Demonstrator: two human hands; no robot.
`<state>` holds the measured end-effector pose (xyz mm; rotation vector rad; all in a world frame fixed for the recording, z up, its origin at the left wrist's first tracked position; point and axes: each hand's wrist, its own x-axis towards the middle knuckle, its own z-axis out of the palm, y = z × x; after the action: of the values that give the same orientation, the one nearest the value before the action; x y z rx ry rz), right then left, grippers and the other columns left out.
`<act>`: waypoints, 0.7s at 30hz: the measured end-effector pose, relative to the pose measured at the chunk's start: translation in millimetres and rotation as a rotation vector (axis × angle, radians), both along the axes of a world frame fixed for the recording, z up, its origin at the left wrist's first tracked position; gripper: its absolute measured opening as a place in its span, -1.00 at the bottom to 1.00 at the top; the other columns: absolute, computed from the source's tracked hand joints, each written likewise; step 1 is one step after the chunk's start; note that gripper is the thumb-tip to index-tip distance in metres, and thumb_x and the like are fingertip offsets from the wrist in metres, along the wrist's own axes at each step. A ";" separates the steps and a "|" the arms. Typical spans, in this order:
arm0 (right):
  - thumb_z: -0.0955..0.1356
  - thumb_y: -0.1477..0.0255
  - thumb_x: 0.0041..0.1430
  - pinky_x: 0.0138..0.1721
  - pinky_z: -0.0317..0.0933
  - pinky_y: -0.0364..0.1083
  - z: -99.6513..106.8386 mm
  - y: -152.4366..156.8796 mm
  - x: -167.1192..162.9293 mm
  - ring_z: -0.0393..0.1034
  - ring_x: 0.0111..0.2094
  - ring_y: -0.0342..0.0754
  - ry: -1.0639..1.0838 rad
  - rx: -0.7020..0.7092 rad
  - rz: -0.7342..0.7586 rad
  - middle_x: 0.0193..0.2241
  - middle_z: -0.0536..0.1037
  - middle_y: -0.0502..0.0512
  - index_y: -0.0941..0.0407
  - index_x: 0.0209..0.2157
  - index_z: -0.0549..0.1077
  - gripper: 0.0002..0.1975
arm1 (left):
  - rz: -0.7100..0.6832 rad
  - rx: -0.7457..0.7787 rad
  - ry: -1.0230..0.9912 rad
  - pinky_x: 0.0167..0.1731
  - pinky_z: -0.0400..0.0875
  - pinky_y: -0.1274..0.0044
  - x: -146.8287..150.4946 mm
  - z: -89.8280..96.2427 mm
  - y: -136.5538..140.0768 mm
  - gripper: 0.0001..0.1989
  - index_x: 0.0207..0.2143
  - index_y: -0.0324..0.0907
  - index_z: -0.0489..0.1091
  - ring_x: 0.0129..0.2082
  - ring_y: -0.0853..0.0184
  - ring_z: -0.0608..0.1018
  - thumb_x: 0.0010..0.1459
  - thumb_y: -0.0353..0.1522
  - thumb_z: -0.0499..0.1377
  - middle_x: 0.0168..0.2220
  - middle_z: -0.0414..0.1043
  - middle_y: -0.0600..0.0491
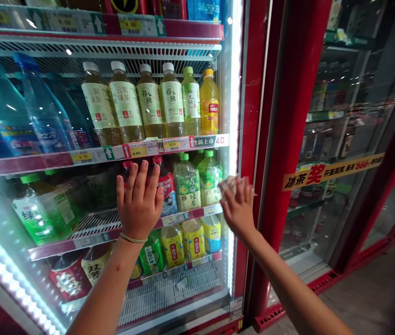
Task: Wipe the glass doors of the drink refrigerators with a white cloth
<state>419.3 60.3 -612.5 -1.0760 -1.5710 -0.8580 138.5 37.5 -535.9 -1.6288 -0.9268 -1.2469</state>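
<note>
My left hand [140, 197] is raised with its palm forward and fingers spread, holding nothing. It appears to lie flat on the clear glass of a lit drinks fridge, covering part of a red-capped bottle [166, 186] behind. To the right, near the red door frame [253, 139], my right hand [238, 204] is blurred by motion. Its fingers press on a crumpled whitish cloth or tissue [230, 184], whose exact kind I cannot make out. Green-capped green tea bottles [209, 179] stand on the shelf between the two hands.
Tea bottles [126, 104] and an orange drink bottle [209, 104] line the shelf above, beside large blue bottles [44, 102]. Yellow-labelled bottles [173, 246] stand lower down. A second red-framed fridge [302, 93] with a yellow sticker strip [337, 172] is at the right.
</note>
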 end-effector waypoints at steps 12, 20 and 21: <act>0.25 0.30 0.44 0.48 -0.21 0.39 -2.8 0.4 -6.1 -0.37 0.53 0.17 -0.052 0.003 0.021 0.51 -0.06 -0.10 -0.18 0.33 0.26 -0.53 | 0.006 0.045 0.019 0.46 -0.05 0.15 -2.0 0.9 -1.0 -0.35 0.43 0.07 0.10 0.45 0.13 0.19 0.35 -0.32 0.15 0.44 0.11 0.04; 0.30 0.16 0.39 0.48 -0.16 0.34 26.0 -6.5 -53.3 -0.35 0.53 0.17 -0.270 0.006 0.091 0.46 0.10 -0.15 -0.22 0.27 0.35 -0.56 | -0.034 0.027 0.003 0.46 -0.08 0.18 -3.6 0.8 -1.5 -0.37 0.42 0.06 0.14 0.45 0.12 0.19 0.34 -0.33 0.16 0.42 0.15 0.02; 0.31 0.14 0.39 0.49 -0.15 0.31 10.0 -8.5 -48.8 -0.32 0.53 0.14 -0.360 0.006 0.109 0.44 0.15 -0.17 -0.24 0.23 0.39 -0.59 | -0.024 0.037 0.010 0.46 -0.07 0.18 -3.8 0.9 -1.6 -0.37 0.42 0.05 0.14 0.45 0.13 0.20 0.34 -0.33 0.17 0.42 0.16 0.02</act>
<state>370.5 51.8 -602.4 -0.8538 -1.9036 -1.0213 134.7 35.9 -535.0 -1.6202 -0.8750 -1.2641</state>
